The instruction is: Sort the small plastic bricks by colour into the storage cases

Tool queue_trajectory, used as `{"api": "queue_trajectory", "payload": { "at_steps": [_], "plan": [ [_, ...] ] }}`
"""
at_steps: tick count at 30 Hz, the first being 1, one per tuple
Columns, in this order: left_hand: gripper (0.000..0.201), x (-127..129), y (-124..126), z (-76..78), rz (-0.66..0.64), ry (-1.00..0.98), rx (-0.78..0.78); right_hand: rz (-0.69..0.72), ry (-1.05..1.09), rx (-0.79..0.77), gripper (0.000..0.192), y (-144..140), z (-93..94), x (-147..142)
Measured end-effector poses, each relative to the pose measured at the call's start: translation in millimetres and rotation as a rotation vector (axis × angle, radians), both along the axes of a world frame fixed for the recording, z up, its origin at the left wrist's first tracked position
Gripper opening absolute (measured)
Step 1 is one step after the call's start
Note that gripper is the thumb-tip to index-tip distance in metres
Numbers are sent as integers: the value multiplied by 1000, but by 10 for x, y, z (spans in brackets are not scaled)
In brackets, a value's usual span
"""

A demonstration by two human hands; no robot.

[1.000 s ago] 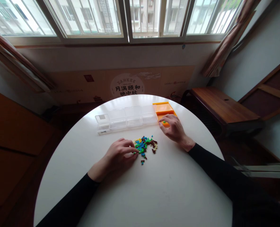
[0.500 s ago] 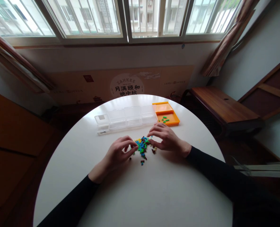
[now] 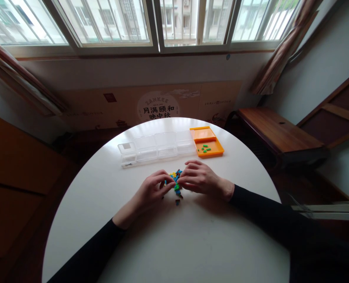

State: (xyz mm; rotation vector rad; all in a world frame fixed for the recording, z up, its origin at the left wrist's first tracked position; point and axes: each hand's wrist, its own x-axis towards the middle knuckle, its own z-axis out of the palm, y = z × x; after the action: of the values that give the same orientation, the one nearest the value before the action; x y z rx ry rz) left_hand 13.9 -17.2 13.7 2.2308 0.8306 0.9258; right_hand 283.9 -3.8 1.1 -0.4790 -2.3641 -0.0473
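A small pile of tiny coloured bricks (image 3: 176, 180), blue, green, yellow and brown, lies in the middle of the round white table (image 3: 192, 243). My left hand (image 3: 152, 188) rests at the pile's left edge with its fingertips pinched among the pieces. From the right, my right hand (image 3: 199, 179) covers part of the pile, fingers curled down onto it. Whether either hand holds a piece is hidden. Behind the pile stands an orange tray (image 3: 214, 151) with several green pieces (image 3: 205, 148) in it.
A row of clear plastic compartment boxes (image 3: 155, 147) stands behind the pile, left of the orange tray. A wooden bench (image 3: 276, 131) is at the right beyond the table edge. Windows and a cardboard panel with printed lettering (image 3: 158, 108) line the far wall.
My right hand came back from the orange tray, where green pieces now lie, to the pile and closed in on it. My left hand shifted slightly right at the pile.
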Motion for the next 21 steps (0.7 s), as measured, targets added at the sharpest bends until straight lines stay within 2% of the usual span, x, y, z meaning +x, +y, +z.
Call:
{"api": "queue_trajectory", "payload": {
  "at_steps": [7,15,18,21],
  "plan": [
    [13,0,1,-25,42,-17,161,-18,37,-28,7,5,33,-12],
    [12,-25,5,-35,83,41,231,-57,58,-95,7,49,-19,35],
    [15,-99,22,-19,72,132,273,-155,107,-123,7,126,-31,179],
    [11,-198,48,3,24,200,279,-384,233,-150,11,257,-43,436]
  ]
}}
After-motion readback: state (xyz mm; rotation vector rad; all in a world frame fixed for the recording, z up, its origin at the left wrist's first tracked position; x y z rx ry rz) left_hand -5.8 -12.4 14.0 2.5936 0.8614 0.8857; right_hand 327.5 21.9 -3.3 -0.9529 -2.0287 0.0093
